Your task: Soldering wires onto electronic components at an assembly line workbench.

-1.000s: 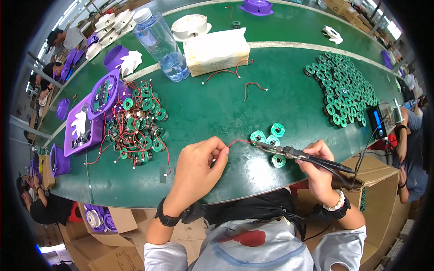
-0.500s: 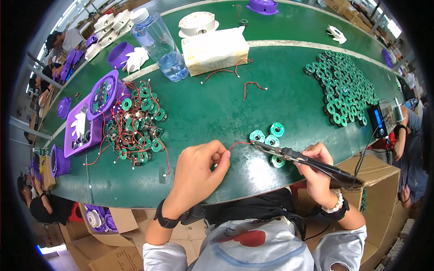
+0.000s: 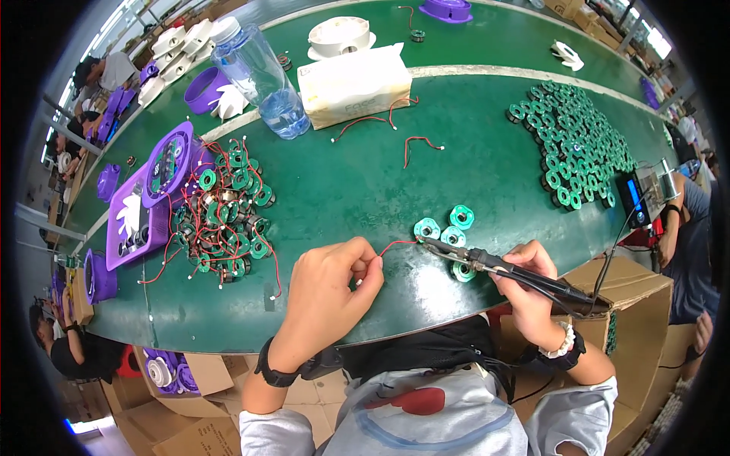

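"What spreads out before you?"

"A green surface [image 3: 342, 182]. On its right lies a broad spread of rings [image 3: 582, 148]; on its left, a heap [image 3: 228, 209] of rings tangled in red leads, beside a purple basket [image 3: 157, 234]. A clear bottle [image 3: 262, 83] and a pale box [image 3: 353, 83] stand farther back."

"And what occupies you?"

"A soldering iron [image 3: 480, 258], gripped in my right fingers [image 3: 534, 254], its tip pointing left. It slants across four green rings [image 3: 461, 216] clustered near me, right of center."

"The smallest item?"

"A red wire [image 3: 395, 243], pinched tight between my left fingers [image 3: 367, 283]. It reaches the iron's tip at the leftmost ring's edge; whether it touches that ring, I cannot tell."
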### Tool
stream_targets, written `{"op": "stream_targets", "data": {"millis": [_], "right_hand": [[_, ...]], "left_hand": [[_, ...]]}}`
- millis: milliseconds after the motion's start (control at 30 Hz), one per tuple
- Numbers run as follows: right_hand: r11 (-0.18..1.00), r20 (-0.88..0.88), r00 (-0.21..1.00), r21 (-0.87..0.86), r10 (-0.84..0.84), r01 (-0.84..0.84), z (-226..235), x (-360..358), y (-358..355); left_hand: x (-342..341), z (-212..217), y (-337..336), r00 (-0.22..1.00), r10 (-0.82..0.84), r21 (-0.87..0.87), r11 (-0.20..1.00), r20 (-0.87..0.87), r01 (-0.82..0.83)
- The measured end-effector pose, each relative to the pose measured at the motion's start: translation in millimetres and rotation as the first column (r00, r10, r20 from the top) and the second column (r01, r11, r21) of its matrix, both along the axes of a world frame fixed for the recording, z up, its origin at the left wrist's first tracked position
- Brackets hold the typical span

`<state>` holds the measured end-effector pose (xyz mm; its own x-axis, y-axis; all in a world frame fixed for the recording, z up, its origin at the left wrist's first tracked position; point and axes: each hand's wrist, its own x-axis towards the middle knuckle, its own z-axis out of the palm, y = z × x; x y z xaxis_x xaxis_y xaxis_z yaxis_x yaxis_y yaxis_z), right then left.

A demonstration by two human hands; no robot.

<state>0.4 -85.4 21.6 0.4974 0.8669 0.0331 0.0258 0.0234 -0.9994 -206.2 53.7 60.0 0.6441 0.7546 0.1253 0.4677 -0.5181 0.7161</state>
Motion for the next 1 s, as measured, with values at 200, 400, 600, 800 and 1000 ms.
{"op": "stream_targets", "data": {"millis": [200,400,600,800,1000], "right_hand": [[1.000,0.010,1.000,0.009,0.004,-0.004,-1.8,0.3,-0.2],[1.000,0.027,1.000,0.027,0.011,-0.011,-0.8,0.4,2.3],[1.000,0.023,1.000,0.002,0.016,-0.016,0.8,1.8,1.6],[0.999,-0.058,0.998,0.031,-0.038,0.040,-0.2,5.7,-0.8],[0.997,-0.114,0.993,0.059,-0.041,0.048,4.6,9.9,1.0]], "left_hand": [[0.2,1.7,-0.3,1.000,-0.007,0.007,1.000,-0.016,0.007],[0.5,-4.0,1.5,0.998,0.004,0.049,0.999,0.064,-0.007],[2.4,-0.5,2.5,0.999,-0.011,0.049,0.999,0.048,0.008],[0.8,2.2,1.3,0.999,-0.024,0.043,0.999,0.024,0.023],[-4.2,8.2,2.8,1.000,-0.005,-0.020,1.000,-0.013,0.005]]}}
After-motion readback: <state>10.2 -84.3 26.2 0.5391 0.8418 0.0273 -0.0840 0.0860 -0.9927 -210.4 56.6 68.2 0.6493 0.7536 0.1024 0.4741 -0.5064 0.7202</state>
